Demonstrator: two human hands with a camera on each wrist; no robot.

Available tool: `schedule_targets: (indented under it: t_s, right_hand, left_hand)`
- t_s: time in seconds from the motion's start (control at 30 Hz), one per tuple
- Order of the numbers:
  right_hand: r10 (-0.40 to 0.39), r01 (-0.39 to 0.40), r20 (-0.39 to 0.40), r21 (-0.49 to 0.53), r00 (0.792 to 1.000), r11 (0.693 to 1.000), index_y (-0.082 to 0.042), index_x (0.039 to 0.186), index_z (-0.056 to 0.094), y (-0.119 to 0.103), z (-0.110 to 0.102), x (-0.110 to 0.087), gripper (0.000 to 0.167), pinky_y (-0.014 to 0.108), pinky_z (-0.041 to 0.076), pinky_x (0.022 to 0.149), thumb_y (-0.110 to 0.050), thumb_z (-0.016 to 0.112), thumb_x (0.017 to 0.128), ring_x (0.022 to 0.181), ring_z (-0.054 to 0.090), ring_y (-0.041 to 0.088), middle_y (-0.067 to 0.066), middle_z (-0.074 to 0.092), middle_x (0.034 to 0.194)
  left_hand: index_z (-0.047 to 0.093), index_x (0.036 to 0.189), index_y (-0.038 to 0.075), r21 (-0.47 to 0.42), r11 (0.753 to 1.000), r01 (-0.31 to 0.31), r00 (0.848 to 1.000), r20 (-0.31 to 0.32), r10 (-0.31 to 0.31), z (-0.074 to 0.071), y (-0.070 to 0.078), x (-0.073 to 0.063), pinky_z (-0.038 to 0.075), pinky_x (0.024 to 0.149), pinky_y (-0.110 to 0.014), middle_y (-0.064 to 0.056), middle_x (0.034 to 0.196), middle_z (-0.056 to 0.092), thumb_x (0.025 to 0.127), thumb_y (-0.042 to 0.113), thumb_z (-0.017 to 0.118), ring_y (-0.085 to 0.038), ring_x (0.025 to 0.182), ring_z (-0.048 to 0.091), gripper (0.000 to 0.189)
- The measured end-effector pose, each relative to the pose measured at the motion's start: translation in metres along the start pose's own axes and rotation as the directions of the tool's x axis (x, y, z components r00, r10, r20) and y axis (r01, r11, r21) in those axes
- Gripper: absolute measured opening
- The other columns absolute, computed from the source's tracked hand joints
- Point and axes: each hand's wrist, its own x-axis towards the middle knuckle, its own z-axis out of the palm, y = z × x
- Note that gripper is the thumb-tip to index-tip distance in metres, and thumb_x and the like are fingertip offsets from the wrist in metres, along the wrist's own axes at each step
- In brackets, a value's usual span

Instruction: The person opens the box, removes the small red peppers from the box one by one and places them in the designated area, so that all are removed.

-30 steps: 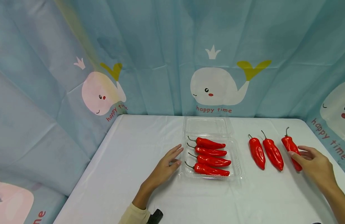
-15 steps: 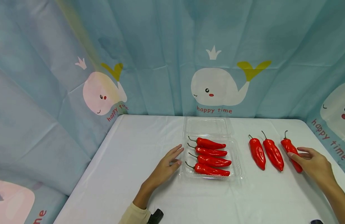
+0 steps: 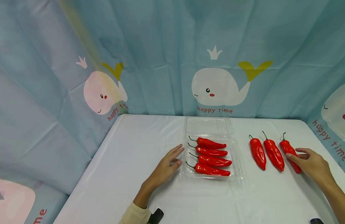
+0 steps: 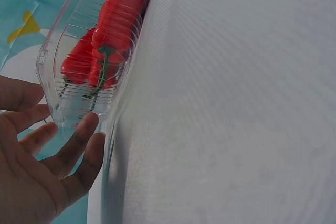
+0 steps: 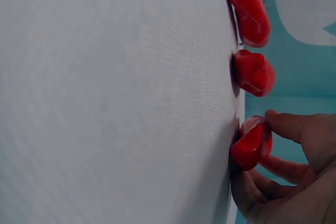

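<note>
A hand could pass between the tray [image 3: 237, 158] and the nearest loose pepper [image 3: 257, 154]; the left hand [image 3: 164, 168] obstructed the tray's left side, the curtain [image 3: 167, 84] the table's [image 3: 139, 149] far edge.

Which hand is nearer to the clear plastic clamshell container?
Left. The left hand is at the left edge of the container; the right hand is farther away, to its right, holding a red chili pepper.

The place looks like a screened-off tabletop recording corner: a light-blue curtain [image 3: 150, 40] printed with cartoon whales [image 3: 214, 88] and the words "happy time" [image 3: 214, 109] encloses a table under a plain white cloth [image 3: 139, 140], and a black wrist camera [image 3: 155, 216] sits beside a sleeve [image 3: 135, 214]. Whether home, office or lab surrounds it cannot be told.
</note>
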Motion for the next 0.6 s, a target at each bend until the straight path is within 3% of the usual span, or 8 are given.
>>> schedule_targets:
  t_s: [0.33, 0.6]
  right_hand:
    - [0.016, -0.016, 0.000, 0.000, 1.000, 1.000, 0.015, 0.154, 0.032, -0.0026, 0.0004, -0.0012, 0.090, 0.049, 0.065, 0.069, -0.047, 0.070, 0.100, 0.120, 0.053, 0.062, 0.048, 0.042, 0.142]
    - [-0.006, 0.006, -0.036, 0.008, 0.999, 1.000, 0.013, 0.157, 0.029, -0.0078, -0.0059, -0.0052, 0.082, 0.062, 0.057, 0.087, -0.036, 0.067, 0.104, 0.125, 0.049, 0.064, 0.047, 0.041, 0.145]
  left_hand:
    - [0.042, 0.163, 0.010, -0.013, 1.000, -0.022, 1.000, 0.007, 0.022, -0.0002, -0.0012, 0.0006, 0.051, 0.110, -0.057, -0.004, 0.174, 0.029, 0.109, 0.011, 0.053, -0.037, 0.130, 0.064, 0.055]
    - [0.042, 0.163, 0.011, -0.003, 1.000, -0.014, 1.000, 0.003, 0.014, 0.0000, -0.0010, 0.0004, 0.049, 0.111, -0.058, -0.002, 0.174, 0.029, 0.110, 0.012, 0.053, -0.037, 0.131, 0.064, 0.055]
